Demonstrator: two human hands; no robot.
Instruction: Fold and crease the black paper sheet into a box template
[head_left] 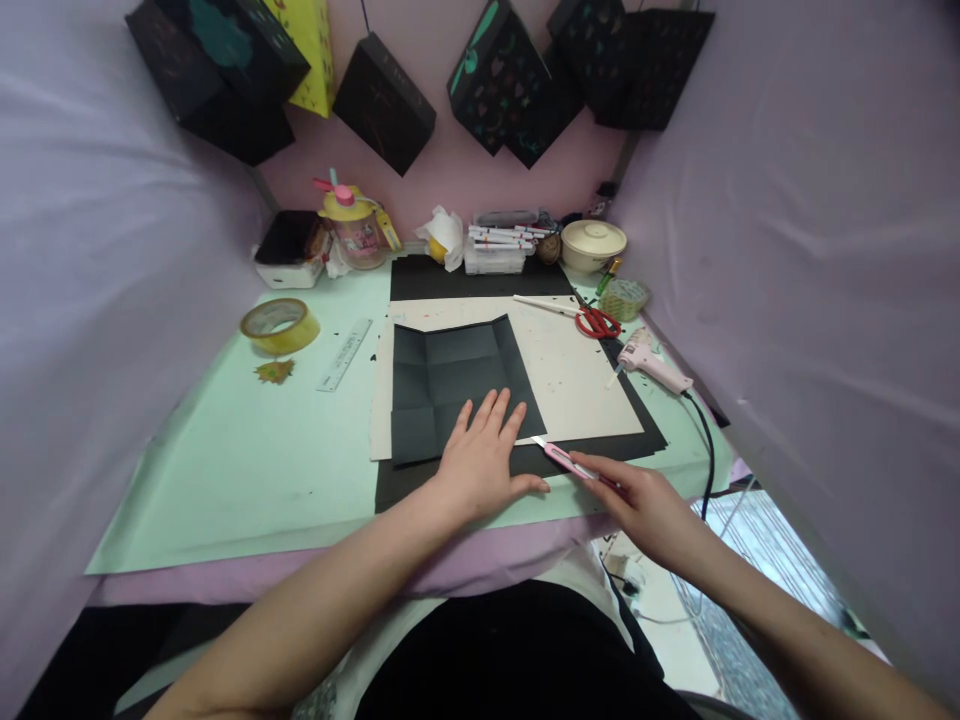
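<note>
My left hand (484,455) lies flat with fingers spread on the lower part of a creased black paper sheet (461,370). In my right hand (649,505) is a pink craft knife (562,458), its blade pointing left at the sheet's lower right corner. Under the creased sheet is a white board (581,375), which rests on larger black paper (480,278).
A ruler (345,355), yellow tape roll (280,325) and dry leaf (274,371) lie left. Red-handled scissors (598,322) and a pink glue gun (652,365) lie right. A bottle (358,235), pen box (495,258) and lidded bowl (592,245) stand behind.
</note>
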